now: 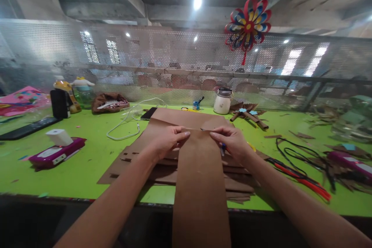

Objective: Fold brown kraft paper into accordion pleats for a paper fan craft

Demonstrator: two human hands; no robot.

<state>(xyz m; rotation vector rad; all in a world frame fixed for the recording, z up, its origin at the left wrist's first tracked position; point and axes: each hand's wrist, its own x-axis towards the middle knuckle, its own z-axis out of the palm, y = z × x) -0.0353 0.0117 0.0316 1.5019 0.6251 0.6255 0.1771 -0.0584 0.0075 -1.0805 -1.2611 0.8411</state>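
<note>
A long strip of brown paper point(200, 178) hangs from my two hands, its lower end passing over the table's front edge and out of view. My left hand point(171, 139) pinches the strip's upper left corner between thumb and fingers. At the upper right corner, my right hand point(229, 139) pinches it in the same way. Beneath lies a stack of brown paper sheets point(139, 172), some with small slots cut along them. A larger brown sheet point(186, 116) stands out behind my hands. Something small and blue, partly hidden, shows beside my right fingers.
On the green table point(95, 155), a purple power strip point(59, 153) with a white charger point(59, 137) sits left. A white cable point(123, 138) curls nearby. Orange-handled scissors or pliers point(305, 182) and black cord lie right. A white jar point(222, 101) stands behind; a perforated screen point(174, 54) borders the back.
</note>
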